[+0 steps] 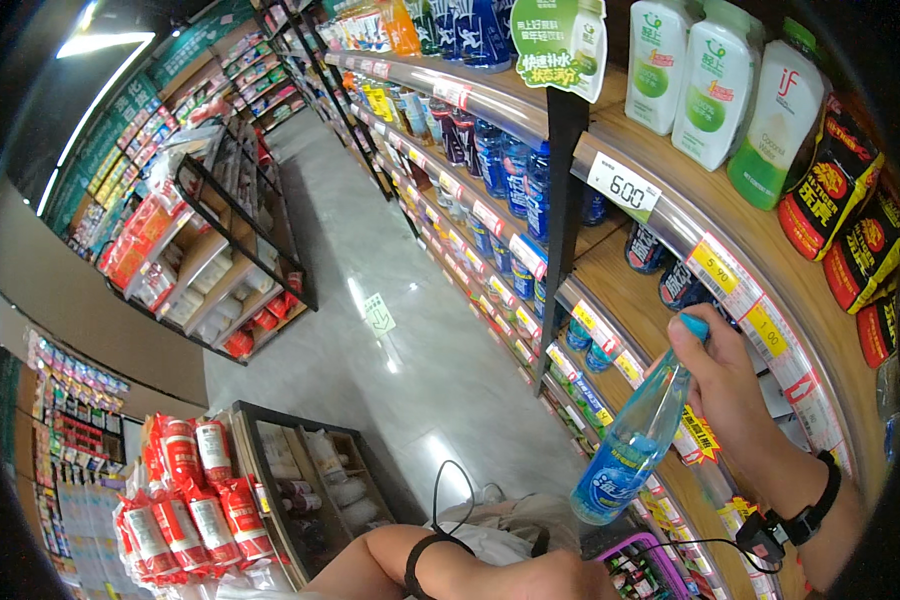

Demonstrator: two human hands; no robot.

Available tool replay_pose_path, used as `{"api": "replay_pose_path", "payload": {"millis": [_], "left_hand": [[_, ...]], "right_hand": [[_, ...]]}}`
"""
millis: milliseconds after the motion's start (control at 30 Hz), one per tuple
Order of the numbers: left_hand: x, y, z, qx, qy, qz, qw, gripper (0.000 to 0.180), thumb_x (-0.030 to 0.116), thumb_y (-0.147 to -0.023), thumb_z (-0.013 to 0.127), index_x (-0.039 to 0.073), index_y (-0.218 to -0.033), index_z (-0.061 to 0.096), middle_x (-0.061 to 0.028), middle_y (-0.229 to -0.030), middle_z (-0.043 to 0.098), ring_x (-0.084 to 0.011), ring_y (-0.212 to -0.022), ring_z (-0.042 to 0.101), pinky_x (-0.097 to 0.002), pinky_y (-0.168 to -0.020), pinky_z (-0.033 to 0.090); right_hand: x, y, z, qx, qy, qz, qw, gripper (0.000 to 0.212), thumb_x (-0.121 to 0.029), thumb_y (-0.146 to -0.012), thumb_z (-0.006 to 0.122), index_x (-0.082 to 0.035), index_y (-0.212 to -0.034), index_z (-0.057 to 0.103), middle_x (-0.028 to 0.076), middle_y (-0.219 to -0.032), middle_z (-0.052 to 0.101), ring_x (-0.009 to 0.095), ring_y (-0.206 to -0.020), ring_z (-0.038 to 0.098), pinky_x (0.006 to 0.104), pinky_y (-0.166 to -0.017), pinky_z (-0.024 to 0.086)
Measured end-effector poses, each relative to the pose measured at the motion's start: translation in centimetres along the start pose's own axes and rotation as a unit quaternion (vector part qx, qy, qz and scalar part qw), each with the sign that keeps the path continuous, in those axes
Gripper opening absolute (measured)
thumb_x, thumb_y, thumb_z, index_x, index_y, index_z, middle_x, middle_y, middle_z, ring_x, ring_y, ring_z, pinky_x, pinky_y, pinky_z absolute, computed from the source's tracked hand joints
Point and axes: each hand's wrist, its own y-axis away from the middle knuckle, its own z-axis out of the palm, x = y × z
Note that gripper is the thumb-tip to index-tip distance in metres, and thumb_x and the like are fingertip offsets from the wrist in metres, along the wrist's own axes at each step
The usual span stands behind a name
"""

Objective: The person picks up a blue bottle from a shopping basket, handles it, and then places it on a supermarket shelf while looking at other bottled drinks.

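My right hand [722,370] is closed around the neck of a clear plastic drink bottle [625,455] with a blue label and a blue cap. The bottle hangs tilted in front of the drink shelves, its base toward the lower left. My left forearm crosses the lower edge, and only the back of my left hand [562,578] shows there, its fingers hidden. Right beside that hand is a purple shopping basket [660,545] with several dark items inside. Whether the left hand grips the basket cannot be made out.
Shelves to the right hold white-and-green bottles [715,85], black-red-yellow pouches [830,185] and blue bottles [525,190]. A curved shelf edge [710,250] with price tags runs close to my right hand. Red-and-white packs [185,500] are piled lower left. Grey aisle floor [360,350] lies between racks.
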Motion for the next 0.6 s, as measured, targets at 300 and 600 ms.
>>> {"api": "replay_pose_path", "payload": {"millis": [300, 600], "left_hand": [[0.2, -0.3, 0.0, 0.030, 0.071, -0.058, 0.995, 0.021, 0.017, -0.090, 0.074, -0.004, -0.088, 0.073, -0.0136, -0.078, 0.066, -0.0248, -0.065, 0.060, -0.0344, -0.056, 0.046], [0.6, -0.2, -1.5, -0.010, 0.037, -0.061, 0.997, 0.024, 0.019, -0.090, 0.072, -0.002, -0.082, 0.065, -0.0133, -0.075, 0.060, -0.0257, -0.063, 0.057, -0.0360, -0.054, 0.042]], "right_hand": [[0.6, 0.0, -0.6, 0.024, 0.022, -0.011, 0.999, 0.030, -0.034, -0.100, 0.058, -0.004, -0.100, 0.056, -0.001, -0.079, 0.051, 0.007, -0.075, 0.047, 0.0261, -0.068, 0.041], [1.1, -0.8, -0.1, 0.026, 0.035, 0.020, 0.999, 0.030, -0.035, -0.100, 0.059, -0.005, -0.101, 0.057, -0.001, -0.080, 0.051, 0.007, -0.076, 0.047, 0.0261, -0.070, 0.042]]}}
